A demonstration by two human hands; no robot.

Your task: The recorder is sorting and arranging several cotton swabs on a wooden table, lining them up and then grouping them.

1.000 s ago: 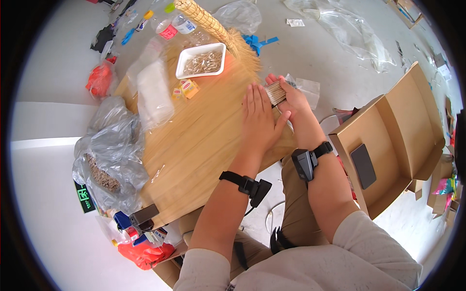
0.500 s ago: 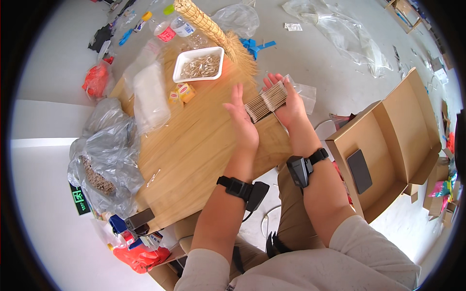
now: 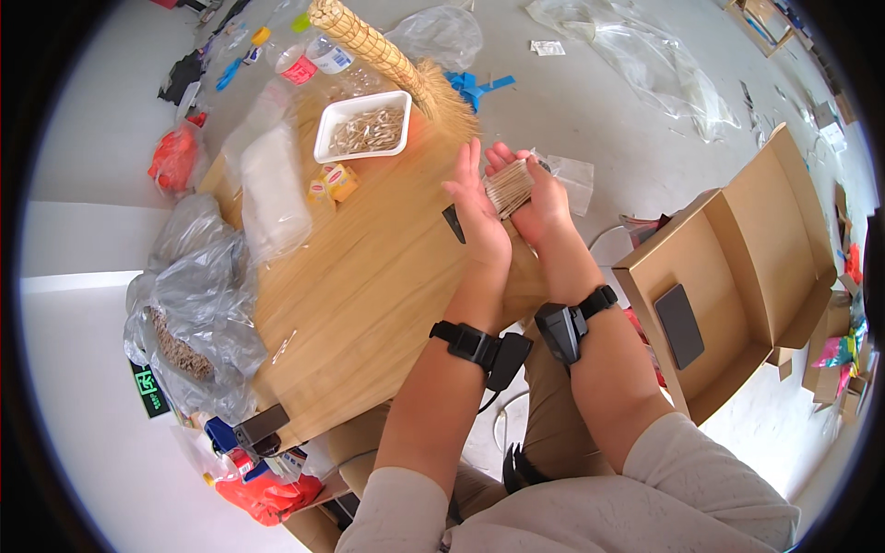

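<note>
A bundle of cotton swabs (image 3: 508,191) lies across the palm and fingers of my right hand (image 3: 546,207), the thumb pressing over it. A small clear plastic bag (image 3: 577,184) sticks out beyond that hand. My left hand (image 3: 481,219) is open with its fingers stretched, its palm side against the near ends of the swabs. Past its outer edge shows part of a dark flat object (image 3: 452,223) on the table; the rest is hidden. A white tray (image 3: 406,138) filled with loose swabs stands farther back on the wooden table (image 3: 369,304).
Beside the tray are small yellow boxes (image 3: 337,182) and a clear packet of white material (image 3: 277,189). A straw broom (image 3: 378,46) and plastic bottles (image 3: 297,66) stand behind. A grey plastic bag (image 3: 207,276) lies left; an open cardboard box (image 3: 714,276) holding a phone (image 3: 679,325) sits right.
My left hand has shifted right, up against the swab ends. The bundle has tilted and drawn closer together between my hands. The dark object beside my left hand has come into view.
</note>
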